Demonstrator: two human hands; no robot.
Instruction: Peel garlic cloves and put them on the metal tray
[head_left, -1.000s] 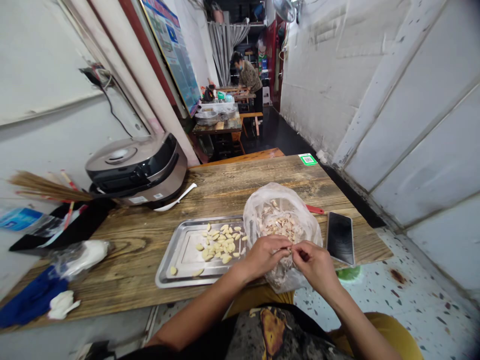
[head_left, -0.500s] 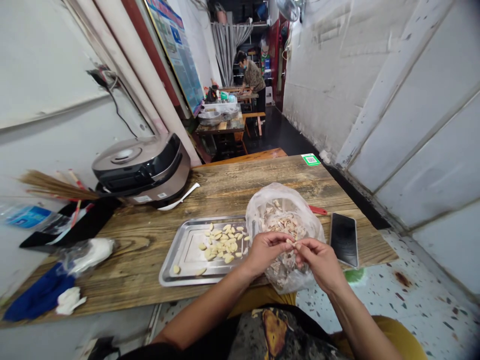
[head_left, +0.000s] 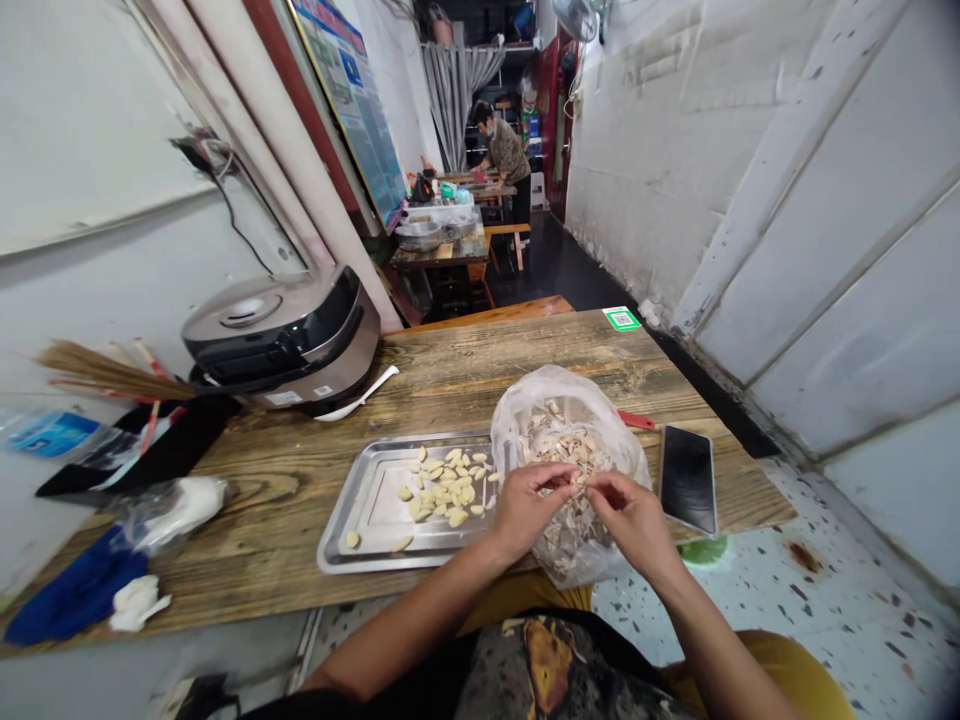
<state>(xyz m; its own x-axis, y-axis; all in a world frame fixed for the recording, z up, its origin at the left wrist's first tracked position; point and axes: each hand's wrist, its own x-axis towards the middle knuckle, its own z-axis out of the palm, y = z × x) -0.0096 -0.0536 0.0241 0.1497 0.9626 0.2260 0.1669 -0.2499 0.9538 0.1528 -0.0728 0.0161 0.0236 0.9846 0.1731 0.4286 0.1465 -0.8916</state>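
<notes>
Over a clear plastic bag [head_left: 517,400] full of loose garlic skins [head_left: 559,435], my two hands come close together. My left hand [head_left: 534,505] is pinched on a small pale garlic clove [head_left: 578,481], partly hidden by the fingertips. Thumb and fingers of my right hand [head_left: 628,515] are pressed together just beside it; what they hold, if anything, is too small to make out. To the left of the bag lies a metal tray [head_left: 352,500] with many peeled garlic cloves [head_left: 446,490], most of them grouped at its right side.
A phone [head_left: 688,480] and a red handle [head_left: 636,420] lie right of the bag. A rice cooker [head_left: 281,335], a white spoon [head_left: 360,395], a blue cloth [head_left: 79,585] and crumpled tissue [head_left: 139,603] are on the left. Another person [head_left: 506,155] bends over a far table.
My fingertips have drawn slightly apart over the bag, with the right hand shifting a little left and down. The tray, bag and cloves look the same.
</notes>
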